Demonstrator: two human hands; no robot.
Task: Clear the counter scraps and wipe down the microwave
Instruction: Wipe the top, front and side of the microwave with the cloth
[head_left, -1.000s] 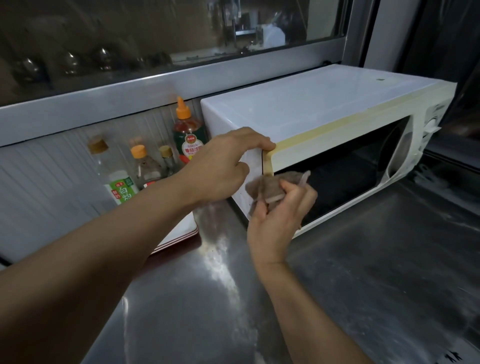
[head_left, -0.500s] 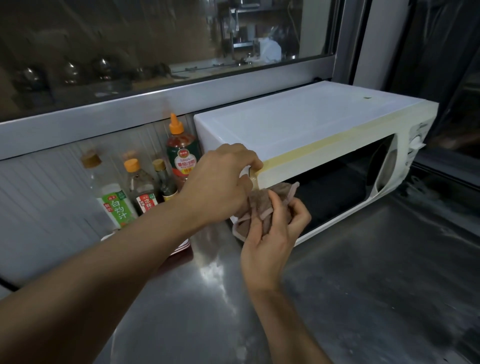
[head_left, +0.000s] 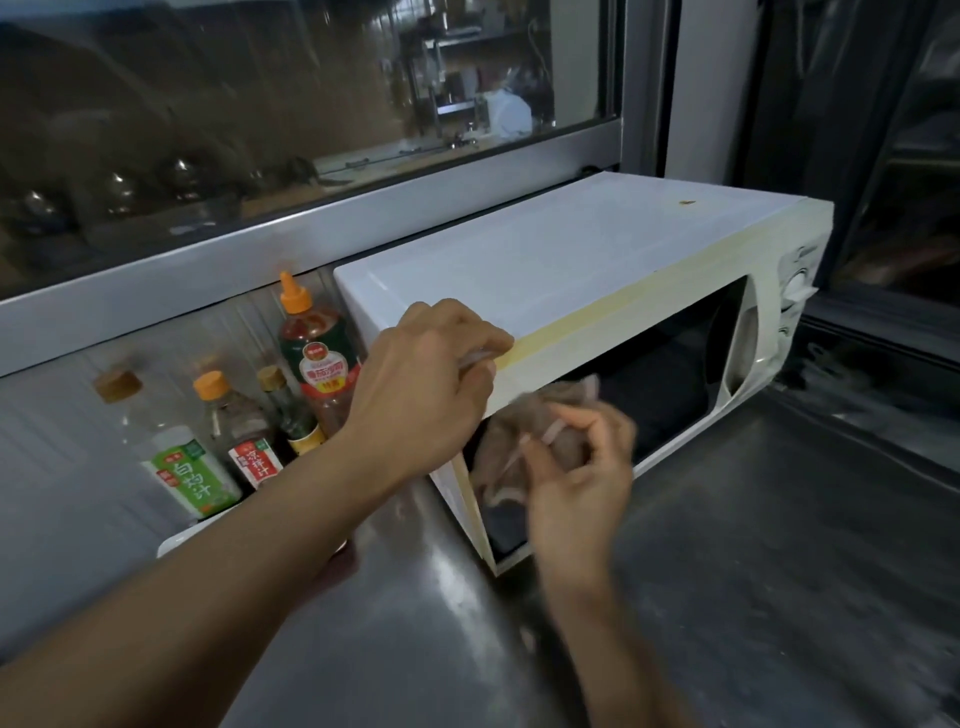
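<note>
Far left, sauce bottles (head_left: 249, 415) stand against the wall. The left hand (head_left: 421, 384) curls over the top front corner of the microwave (head_left: 571, 270), gripping its edge. Just right, the right hand (head_left: 576, 473) clutches a bunched cloth (head_left: 514, 441) against the door's left edge. Bare steel counter (head_left: 779, 545) extends rightward.

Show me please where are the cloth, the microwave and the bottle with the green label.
cloth (head_left: 506, 441): head view, bunched middle.
microwave (head_left: 545, 254): head view, white top panel.
bottle with the green label (head_left: 189, 475): head view, its label.
</note>
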